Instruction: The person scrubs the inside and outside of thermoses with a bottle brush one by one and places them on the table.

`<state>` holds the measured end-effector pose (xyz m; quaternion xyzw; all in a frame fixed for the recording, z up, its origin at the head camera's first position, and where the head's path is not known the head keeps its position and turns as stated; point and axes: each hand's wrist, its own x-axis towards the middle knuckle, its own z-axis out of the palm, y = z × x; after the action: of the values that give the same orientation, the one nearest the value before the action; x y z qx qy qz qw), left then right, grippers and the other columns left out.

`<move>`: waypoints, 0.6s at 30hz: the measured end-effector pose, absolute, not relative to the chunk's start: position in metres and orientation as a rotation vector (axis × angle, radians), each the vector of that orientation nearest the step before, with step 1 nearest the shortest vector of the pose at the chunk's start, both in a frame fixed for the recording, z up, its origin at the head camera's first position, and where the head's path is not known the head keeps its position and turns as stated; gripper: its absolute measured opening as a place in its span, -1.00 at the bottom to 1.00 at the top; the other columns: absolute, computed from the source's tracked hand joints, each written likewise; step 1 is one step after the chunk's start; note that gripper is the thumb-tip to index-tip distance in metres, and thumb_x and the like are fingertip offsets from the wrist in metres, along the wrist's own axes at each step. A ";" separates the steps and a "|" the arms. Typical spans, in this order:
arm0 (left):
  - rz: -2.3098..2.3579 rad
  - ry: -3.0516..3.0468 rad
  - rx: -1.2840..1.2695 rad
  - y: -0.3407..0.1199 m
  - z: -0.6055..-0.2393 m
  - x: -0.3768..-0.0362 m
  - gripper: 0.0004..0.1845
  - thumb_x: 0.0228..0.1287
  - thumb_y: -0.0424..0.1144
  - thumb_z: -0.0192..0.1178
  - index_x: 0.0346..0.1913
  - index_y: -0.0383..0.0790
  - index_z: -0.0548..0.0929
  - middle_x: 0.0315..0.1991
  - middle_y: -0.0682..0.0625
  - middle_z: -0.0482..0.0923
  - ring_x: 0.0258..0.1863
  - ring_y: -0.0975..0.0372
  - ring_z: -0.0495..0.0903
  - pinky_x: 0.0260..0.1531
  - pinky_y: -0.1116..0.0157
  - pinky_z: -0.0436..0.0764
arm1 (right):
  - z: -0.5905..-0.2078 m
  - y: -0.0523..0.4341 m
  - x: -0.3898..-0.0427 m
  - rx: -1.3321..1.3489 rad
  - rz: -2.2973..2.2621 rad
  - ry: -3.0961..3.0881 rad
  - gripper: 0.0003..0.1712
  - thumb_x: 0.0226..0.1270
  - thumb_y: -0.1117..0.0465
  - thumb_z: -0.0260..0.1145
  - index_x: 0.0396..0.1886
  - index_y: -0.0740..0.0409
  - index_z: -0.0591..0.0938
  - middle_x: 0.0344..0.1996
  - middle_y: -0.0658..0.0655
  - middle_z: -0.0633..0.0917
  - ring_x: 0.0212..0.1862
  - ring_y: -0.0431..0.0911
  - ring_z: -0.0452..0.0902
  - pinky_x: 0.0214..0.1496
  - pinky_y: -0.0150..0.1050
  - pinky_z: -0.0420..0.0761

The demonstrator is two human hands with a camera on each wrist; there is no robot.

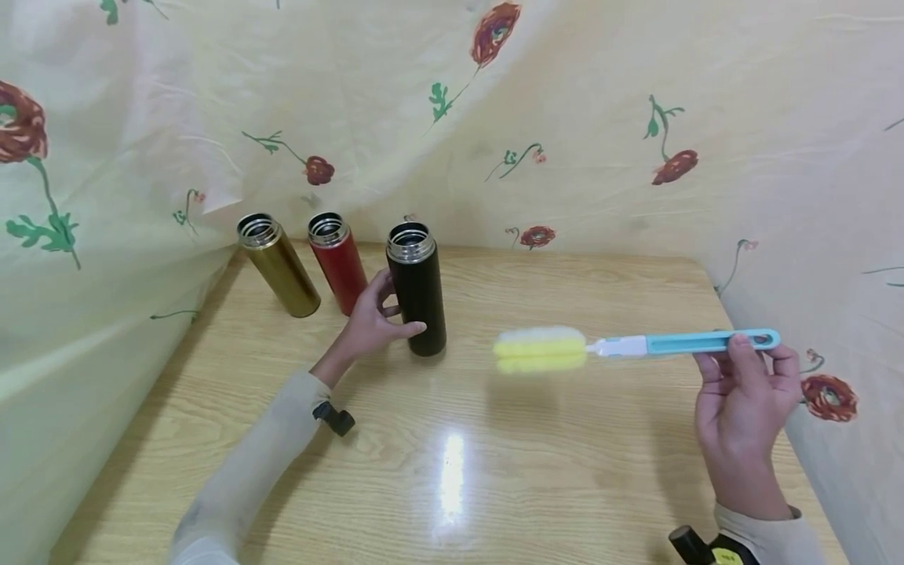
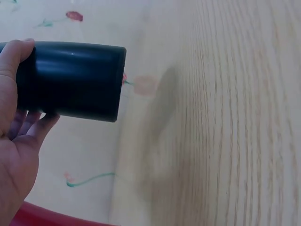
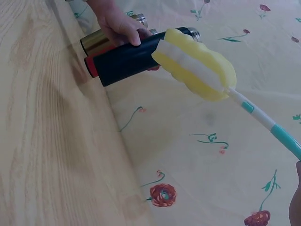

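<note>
Gripping the black flask (image 1: 417, 289) with the left hand (image 1: 370, 322) and holding the bottle brush (image 1: 636, 345) with the right hand (image 1: 743, 400).

Black flask upright on the wooden surface (image 1: 494, 471), lid off, mouth open; left-hand fingers and thumb wrapped around its lower body. Brush held level above the surface by the far end of its blue handle, pinched between right-hand fingers and thumb; yellow-and-white sponge head (image 1: 540, 350) in the air just right of the flask, well apart from its mouth. Judged early stage: brush lifted, flask steadied, sponge not yet inserted. Red flask (image 1: 338, 261) and gold flask (image 1: 279, 264) upright to the left, both uncapped. Contents of all three flasks not visible. Floral cloth (image 1: 565, 118) behind and beside.
</note>
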<state>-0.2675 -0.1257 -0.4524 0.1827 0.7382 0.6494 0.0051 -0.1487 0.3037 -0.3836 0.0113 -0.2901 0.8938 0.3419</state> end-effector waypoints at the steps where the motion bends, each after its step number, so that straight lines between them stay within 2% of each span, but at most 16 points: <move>1: 2.034 2.302 0.587 -0.126 -0.451 -0.265 -0.04 0.01 -0.43 0.57 0.48 -0.14 0.30 0.35 -0.14 0.43 0.33 -0.02 0.44 0.18 -0.10 0.60 | -0.382 0.305 -0.149 0.029 2.321 -0.748 -0.80 0.37 0.64 0.17 -0.07 0.50 0.41 -0.31 0.38 0.63 -0.34 0.14 0.76 -0.22 -0.09 0.73; 5: 2.011 2.297 0.621 -0.127 -0.445 -0.255 -0.07 0.00 -0.45 0.57 0.46 -0.17 0.32 0.32 -0.18 0.44 0.29 -0.07 0.52 0.16 -0.08 0.61 | -0.372 0.308 -0.153 0.036 2.298 -0.741 -0.82 0.37 0.66 0.15 -0.10 0.49 0.41 -0.33 0.37 0.60 -0.35 0.15 0.76 -0.24 -0.08 0.73; 10: 1.950 2.337 0.632 -0.130 -0.440 -0.245 -0.09 -0.02 -0.43 0.59 0.43 -0.21 0.35 0.22 -0.20 0.49 0.12 -0.10 0.66 0.16 -0.07 0.63 | -0.355 0.312 -0.160 0.101 2.242 -0.789 -0.84 0.36 0.66 0.16 -0.16 0.48 0.41 -0.36 0.35 0.57 -0.38 0.13 0.76 -0.22 -0.08 0.74; 18: 1.852 2.440 0.794 -0.136 -0.436 -0.237 -0.05 -0.06 -0.40 0.61 0.46 -0.18 0.39 0.24 -0.17 0.51 0.10 -0.05 0.63 0.18 -0.10 0.61 | -0.326 0.314 -0.167 0.138 2.215 -0.811 -0.82 0.34 0.66 0.17 -0.17 0.48 0.39 -0.40 0.34 0.54 -0.45 0.11 0.71 -0.25 -0.10 0.78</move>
<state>-0.2370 -0.1357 -0.4360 0.2510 0.7709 0.5853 -0.0113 -0.1675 0.3138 -0.3262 0.0539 -0.3174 0.8672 0.3798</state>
